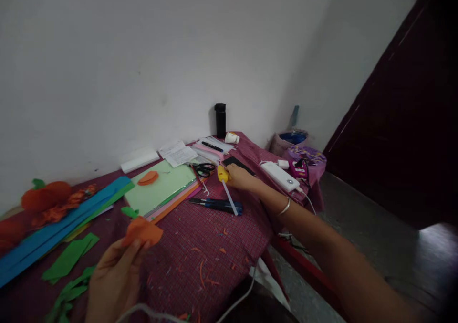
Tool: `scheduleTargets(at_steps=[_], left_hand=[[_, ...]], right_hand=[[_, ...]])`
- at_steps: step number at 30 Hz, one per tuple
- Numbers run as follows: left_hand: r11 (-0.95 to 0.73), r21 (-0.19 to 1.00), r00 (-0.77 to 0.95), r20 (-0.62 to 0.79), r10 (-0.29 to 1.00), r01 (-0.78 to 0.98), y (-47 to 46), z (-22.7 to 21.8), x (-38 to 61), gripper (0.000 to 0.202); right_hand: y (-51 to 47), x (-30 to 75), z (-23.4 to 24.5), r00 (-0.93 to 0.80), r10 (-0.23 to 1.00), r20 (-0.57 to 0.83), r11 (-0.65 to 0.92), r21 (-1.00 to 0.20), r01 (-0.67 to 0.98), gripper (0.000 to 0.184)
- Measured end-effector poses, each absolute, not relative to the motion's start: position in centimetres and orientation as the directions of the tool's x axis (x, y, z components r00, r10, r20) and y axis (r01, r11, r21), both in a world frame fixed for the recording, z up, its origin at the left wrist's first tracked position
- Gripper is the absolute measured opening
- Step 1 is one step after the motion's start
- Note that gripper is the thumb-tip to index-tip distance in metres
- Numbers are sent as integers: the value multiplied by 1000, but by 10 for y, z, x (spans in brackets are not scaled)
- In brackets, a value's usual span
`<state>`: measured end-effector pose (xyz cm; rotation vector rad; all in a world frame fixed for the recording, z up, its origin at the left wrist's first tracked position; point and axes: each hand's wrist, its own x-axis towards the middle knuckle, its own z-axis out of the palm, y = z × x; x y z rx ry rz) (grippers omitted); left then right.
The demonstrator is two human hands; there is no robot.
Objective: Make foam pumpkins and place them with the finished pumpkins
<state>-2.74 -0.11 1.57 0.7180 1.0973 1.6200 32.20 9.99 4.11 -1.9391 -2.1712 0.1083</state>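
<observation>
Yellow glue gun (pixel 222 174) in right hand (pixel 240 177); white stick (pixel 230 198) slants nearward, rightward.

Person's left hand (pixel 116 273): one orange paper cutout (pixel 148 231), green-topped, pinched. Right hand (pixel 239 176): one yellow glue gun (pixel 222 174), whitish stick (pixel 231 198) jutting out. On the checked tablecloth (pixel 186 244): black-and-blue cutters (pixel 223 206), black scissors (pixel 203 170), stacked coloured sheets (pixel 143 196), one upright black flask (pixel 220 121).

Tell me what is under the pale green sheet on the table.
Beneath the pale green sheet, the edges of a pink sheet and an orange sheet show along its right side. Whatever else lies under it is covered.
</observation>
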Motion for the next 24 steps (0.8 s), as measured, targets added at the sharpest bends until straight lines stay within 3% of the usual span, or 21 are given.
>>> scheduleTargets(at_steps=[3, 9, 12, 15, 18, 24], left_hand=[[3, 873, -286, -163, 944, -488, -3, 20, -21, 36], [-26, 837, -200, -100, 975, -546, -7, 18, -19, 32], [-68, 852, -171, -26, 985, -520, -11, 22, -16, 28], [-179, 881, -195, 101, 976, -439, -17, 28, -13, 23], [-297, 898, -212, 237, 948, -326, -24, 33, -14, 17], [-395, 901, -172, 367, 914, -179, -32, 32, -21, 7]], right_hand=[[101, 321, 33, -190, 979, 79, 202, -205, 958, 38], [92, 322, 41, -346, 937, 53, 349, -218, 911, 28], [69, 294, 67, -370, 895, 248, 433, -295, 851, 20], [35, 244, 93, -442, 806, 392, 588, -606, 535, 14], [9, 196, 100, -492, 744, 452, 596, -782, 184, 13], [7, 157, 71, -534, 764, 362, 255, -930, -264, 34]])
